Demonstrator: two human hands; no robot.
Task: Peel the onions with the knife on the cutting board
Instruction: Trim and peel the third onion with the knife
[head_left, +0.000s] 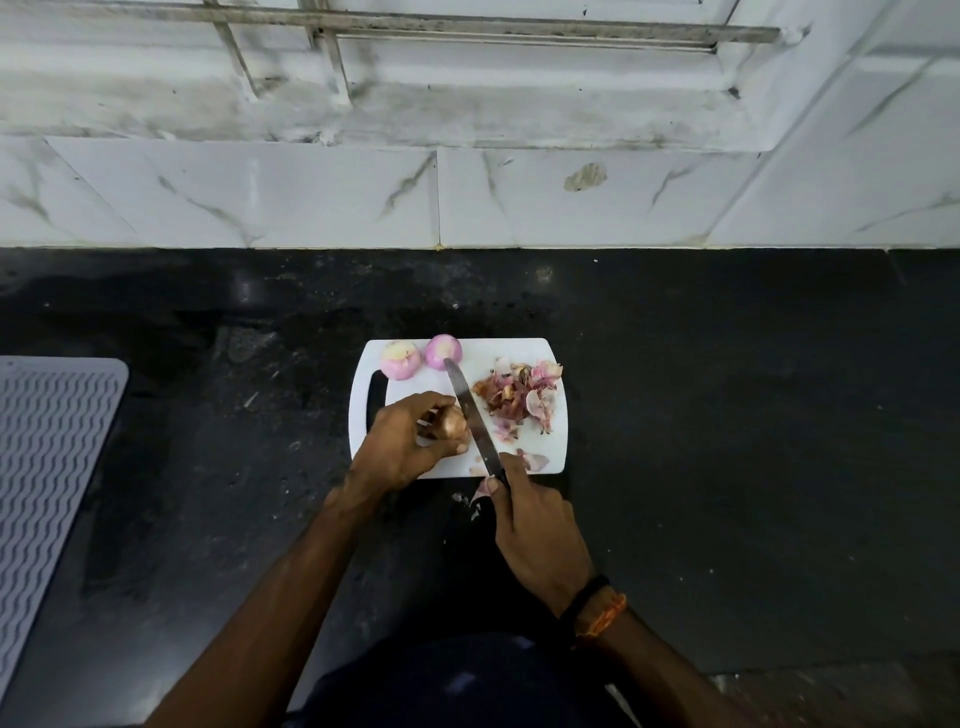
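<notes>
Our right hand (537, 535) nearest, grip wrapped round handle of steel-bladed kitchen knife (472, 415). Left hand (402, 441) grip pinching brown unpeeled onion (453, 423) on white plastic cutting board (550, 452), blade alongside. Beyond: two peeled pink onions (421, 357). Risk: round onion rolls, blade nicks our fingertips.

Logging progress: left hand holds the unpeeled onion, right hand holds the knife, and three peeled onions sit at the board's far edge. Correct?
Not quite. The head view shows two peeled onions at the cutting board far edge, not three. The left hand holds the unpeeled onion; the right hand holds the knife.
</notes>
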